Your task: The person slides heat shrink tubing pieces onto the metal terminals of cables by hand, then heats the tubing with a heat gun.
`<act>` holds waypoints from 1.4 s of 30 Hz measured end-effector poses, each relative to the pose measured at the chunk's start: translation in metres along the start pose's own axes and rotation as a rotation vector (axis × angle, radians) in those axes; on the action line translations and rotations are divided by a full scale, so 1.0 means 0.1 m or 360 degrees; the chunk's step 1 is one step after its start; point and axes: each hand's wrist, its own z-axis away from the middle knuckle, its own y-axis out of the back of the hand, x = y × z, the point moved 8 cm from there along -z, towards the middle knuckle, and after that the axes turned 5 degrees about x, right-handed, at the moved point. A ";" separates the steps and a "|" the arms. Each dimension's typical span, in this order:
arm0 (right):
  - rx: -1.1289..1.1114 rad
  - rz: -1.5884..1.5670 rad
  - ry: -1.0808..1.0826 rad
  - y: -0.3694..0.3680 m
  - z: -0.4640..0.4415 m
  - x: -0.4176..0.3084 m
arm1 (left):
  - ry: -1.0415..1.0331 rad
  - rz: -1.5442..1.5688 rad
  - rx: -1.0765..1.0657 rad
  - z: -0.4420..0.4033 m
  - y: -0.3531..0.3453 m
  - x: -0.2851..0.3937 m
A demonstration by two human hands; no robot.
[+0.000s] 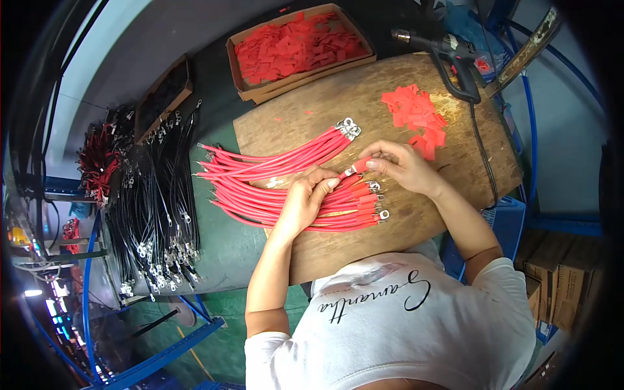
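My left hand (308,196) is closed round a red cable near its lug end, above a bundle of red cables (286,205). The fingers of my right hand (403,166) pinch a small red sleeve (361,165) at the metal lug (350,171) of that cable. Some cables in the lower bundle have red sleeves (365,203) near their ring lugs. Above my left hand lies a second bundle of red cables (292,156), its bare lugs (348,129) pointing right. Loose red sleeves (416,114) are heaped beyond my right hand.
A cardboard tray (312,73) of red sleeves stands at the back. A heat gun (455,62) lies at the back right, its cord running down the wooden board (351,244). Black cables with lugs (156,201) hang over the left side, beside a dark box (174,91).
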 end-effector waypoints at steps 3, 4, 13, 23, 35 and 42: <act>-0.0023 0.0446 0.0260 -0.12 -0.02 -0.12 | -0.0016 -0.0009 -0.0035 0.00 -0.03 0.00; -0.0022 0.0446 0.0261 -0.14 -0.04 -0.12 | 0.0011 0.0016 -0.0035 0.00 -0.04 0.00; -0.0123 0.0780 0.0654 -0.29 -0.01 -0.38 | 0.0109 0.0163 -0.0021 0.02 -0.04 -0.07; 0.0272 0.0973 0.0407 0.33 0.03 -0.33 | -0.0274 -0.0722 0.0203 0.11 -0.10 0.33; 0.0702 0.1850 0.0202 0.74 0.23 -0.09 | -0.0570 -0.1372 0.0454 -0.30 -0.19 0.09; 0.0586 0.1261 0.0096 0.77 0.21 -0.08 | -0.0455 -0.1585 0.0319 -0.34 -0.25 0.06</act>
